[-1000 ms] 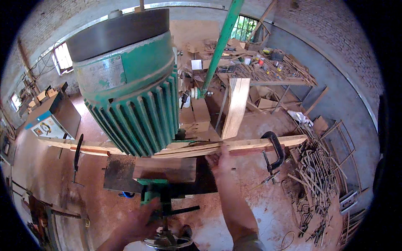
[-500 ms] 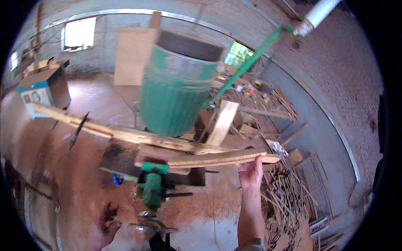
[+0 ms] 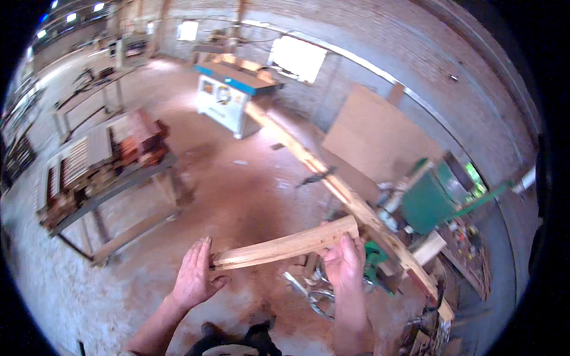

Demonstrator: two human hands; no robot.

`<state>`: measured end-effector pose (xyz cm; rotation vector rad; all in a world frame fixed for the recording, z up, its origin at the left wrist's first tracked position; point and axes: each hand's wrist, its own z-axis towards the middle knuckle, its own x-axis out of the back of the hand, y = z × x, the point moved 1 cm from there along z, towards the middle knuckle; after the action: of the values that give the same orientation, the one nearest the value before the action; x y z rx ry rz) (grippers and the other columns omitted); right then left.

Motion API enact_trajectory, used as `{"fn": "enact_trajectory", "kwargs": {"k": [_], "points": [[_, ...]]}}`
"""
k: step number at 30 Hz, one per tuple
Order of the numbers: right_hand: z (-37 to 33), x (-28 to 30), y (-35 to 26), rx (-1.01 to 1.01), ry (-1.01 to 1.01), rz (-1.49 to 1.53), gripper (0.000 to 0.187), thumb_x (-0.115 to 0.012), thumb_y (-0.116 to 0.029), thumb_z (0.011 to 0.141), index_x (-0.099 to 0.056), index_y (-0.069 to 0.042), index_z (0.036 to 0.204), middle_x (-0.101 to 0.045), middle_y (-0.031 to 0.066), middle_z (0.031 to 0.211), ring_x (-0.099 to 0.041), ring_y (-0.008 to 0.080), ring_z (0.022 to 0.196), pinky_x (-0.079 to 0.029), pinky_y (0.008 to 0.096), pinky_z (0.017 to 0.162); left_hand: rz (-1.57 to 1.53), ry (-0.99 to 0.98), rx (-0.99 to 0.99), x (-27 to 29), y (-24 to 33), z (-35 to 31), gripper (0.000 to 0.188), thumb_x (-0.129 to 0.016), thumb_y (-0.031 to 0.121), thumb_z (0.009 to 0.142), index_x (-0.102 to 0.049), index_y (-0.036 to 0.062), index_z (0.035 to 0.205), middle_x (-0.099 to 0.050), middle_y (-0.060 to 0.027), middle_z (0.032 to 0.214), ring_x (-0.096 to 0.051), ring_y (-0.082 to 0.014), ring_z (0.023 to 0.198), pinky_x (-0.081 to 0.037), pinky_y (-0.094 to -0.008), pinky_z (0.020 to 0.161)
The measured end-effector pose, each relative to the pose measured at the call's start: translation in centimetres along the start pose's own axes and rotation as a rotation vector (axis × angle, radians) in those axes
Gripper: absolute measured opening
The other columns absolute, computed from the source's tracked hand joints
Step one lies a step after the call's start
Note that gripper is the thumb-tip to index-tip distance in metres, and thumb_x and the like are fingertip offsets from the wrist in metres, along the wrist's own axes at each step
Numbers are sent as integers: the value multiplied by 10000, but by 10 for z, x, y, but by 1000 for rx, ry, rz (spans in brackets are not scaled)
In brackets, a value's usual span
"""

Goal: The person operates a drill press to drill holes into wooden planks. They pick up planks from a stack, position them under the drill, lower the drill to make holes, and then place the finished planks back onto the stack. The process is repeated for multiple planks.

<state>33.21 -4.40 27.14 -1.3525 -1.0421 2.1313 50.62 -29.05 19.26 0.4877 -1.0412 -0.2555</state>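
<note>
A slightly curved piece of wood point(image 3: 284, 244) is held up in front of me, above the floor. My right hand point(image 3: 345, 261) grips its right end, with the thumb on the near face. At the other end, my left hand point(image 3: 197, 276) has its fingers stretched out and the thumb apart, the palm side against or very close to the tip. Beyond the right hand, a long wooden beam point(image 3: 350, 199) runs diagonally beside a green machine point(image 3: 430, 204). A metal handwheel point(image 3: 322, 304) shows below the wood.
To the left stands a metal-framed table point(image 3: 98, 202) loaded with slatted and reddish wooden parts. A white machine with a blue-edged top point(image 3: 228, 104) is farther back. A large brown panel point(image 3: 380, 136) leans on the wall, and offcuts point(image 3: 469, 255) lie at the right.
My view has swung left, away from the green machine. The curved wood has come off the machine area in my right hand, and my left hand has risen to its other end.
</note>
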Motion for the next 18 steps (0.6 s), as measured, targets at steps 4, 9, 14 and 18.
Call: {"fn": "enact_trajectory", "kwargs": {"k": [4, 9, 14, 18], "points": [[19, -74, 91, -281, 7, -52, 314, -572, -242, 910, -490, -91, 1172, -567, 142, 1131, -557, 295, 1084, -531, 532, 803, -503, -26, 400, 43, -68, -60, 995, -781, 172, 706, -129, -26, 1431, -559, -220, 1156, -594, -344, 1016, -489, -398, 895], [42, -128, 202, -506, -89, -116, 349, -542, -283, 919, -439, -108, 1203, -560, 141, 1134, -562, 291, 1041, -531, 520, 781, -549, 62, 605, 83, -139, -107, 931, -762, 168, 741, -165, 8, 1436, -601, -186, 1087, -632, -301, 951, -511, -360, 851], [61, -189, 287, -636, -168, -140, 320, -541, -278, 914, -464, -110, 1175, -574, 132, 1131, -572, 272, 1025, -533, 498, 752, -171, 65, 632, 115, -182, -123, 745, -756, 215, 722, -384, 18, 1336, -623, -173, 981, -608, -342, 924, -498, -414, 816], [66, -228, 343, -664, -269, -80, 324, -540, -223, 911, -449, -73, 1184, -564, 133, 1147, -573, 280, 1061, -557, 485, 758, 148, -26, 594, 129, -210, -111, 560, -721, 332, 755, -495, 62, 1191, -627, -121, 883, -604, -322, 861, -488, -434, 783]]}}
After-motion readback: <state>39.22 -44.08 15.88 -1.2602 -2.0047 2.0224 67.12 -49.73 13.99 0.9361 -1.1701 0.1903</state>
